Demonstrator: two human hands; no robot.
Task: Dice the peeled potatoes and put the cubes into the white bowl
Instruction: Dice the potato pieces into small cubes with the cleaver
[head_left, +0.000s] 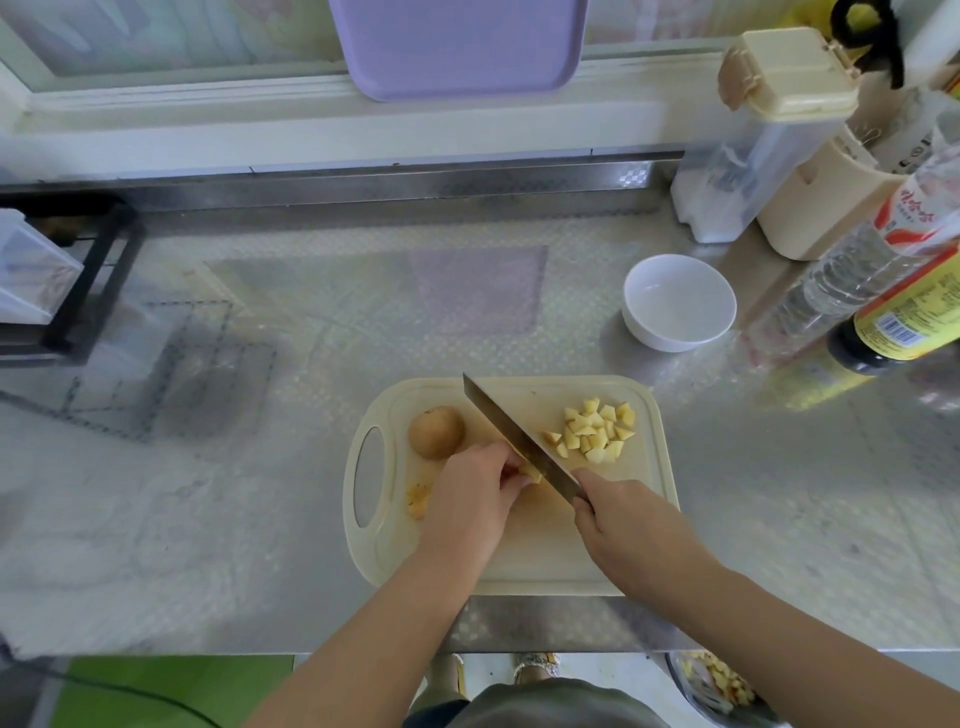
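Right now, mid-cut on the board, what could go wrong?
1. The left hand pinches the potato piece right against the knife; a slip could nick fingers.
2. The whole potato lies loose beside that hand and may roll if bumped.
3. The cubes pile near the right edge of the cutting board; a sweep could push some off, short of the white bowl.

Lavender tray (457, 47) propped upright against the window at the back. On the steel table (311, 338), far right: clear canister (753, 156) with cream lid, cream holder (815, 218), water bottle (831, 280) just beside yellow-labelled dark sauce bottle (904, 322). Black rack (98, 270) far left.
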